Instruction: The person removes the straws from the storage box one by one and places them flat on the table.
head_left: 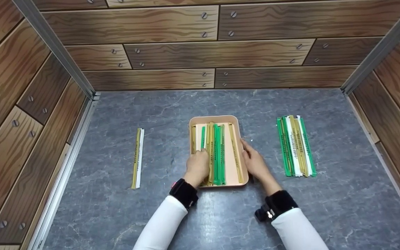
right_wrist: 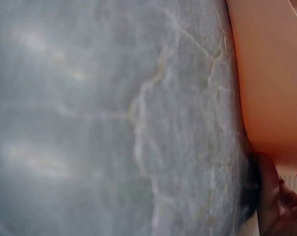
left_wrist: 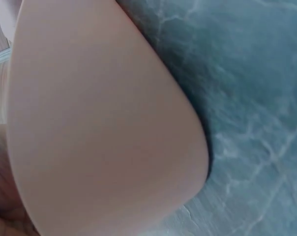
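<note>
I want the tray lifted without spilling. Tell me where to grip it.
Grip the peach tray by its two long side rims, one hand from each side. The sticks lie lengthwise, so a level lift should keep them from sliding out.
</note>
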A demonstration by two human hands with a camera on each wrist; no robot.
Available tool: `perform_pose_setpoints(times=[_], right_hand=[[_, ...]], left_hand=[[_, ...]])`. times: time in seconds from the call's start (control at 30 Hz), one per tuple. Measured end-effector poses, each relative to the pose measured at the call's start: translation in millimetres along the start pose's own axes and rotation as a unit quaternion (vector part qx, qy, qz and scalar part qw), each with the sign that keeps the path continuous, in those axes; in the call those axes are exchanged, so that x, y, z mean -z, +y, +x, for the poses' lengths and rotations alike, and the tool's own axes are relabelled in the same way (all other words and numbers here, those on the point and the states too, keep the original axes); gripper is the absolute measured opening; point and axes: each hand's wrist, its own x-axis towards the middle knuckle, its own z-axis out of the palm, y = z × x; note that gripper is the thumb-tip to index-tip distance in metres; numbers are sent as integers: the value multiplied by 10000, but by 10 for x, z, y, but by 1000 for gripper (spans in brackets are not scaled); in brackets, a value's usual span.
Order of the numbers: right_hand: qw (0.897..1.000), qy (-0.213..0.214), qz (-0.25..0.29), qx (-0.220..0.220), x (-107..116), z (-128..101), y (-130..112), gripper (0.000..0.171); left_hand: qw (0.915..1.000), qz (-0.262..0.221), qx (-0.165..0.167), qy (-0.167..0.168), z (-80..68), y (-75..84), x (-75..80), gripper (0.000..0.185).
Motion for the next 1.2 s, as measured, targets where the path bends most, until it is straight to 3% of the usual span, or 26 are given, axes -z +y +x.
perform_pose_setpoints(times=[0.33, 0.47, 0.57, 0.63, 0.73, 0.87, 1.03, 1.2], right_hand=[[10000, -51, 78, -12, -10, 1, -1, 48], [9999, -78, 56, -75, -18, 1, -7, 48], [9998, -115, 58, -118, -18, 5, -9, 48], [9999, -104, 49, -122, -16, 8, -6, 48], [9999, -80, 59, -116, -11, 9, -4, 48], [9999, -110, 47, -122, -7, 10, -4, 48], [9997, -135, 125, -161, -7, 11, -3, 48], [9997, -160, 146, -148, -8, 17, 1, 48]], left_hand=[[9989, -432, 134, 156, -29, -19, 78, 28], [9942, -1022, 305, 157, -101, -82, 217, 45], [9886, -1400, 437, 344, -160, -182, 359, 55], [9832, -1675, 513, 504, -197, -276, 444, 60], [9807, -1664, 600, 838, -242, -455, 528, 60], [9794, -1500, 879, 1029, -295, -737, 566, 57], [9799, -1083, 1328, 1021, -370, -1110, 530, 35], [9765, -943, 1771, 784, -436, -1391, 488, 22]])
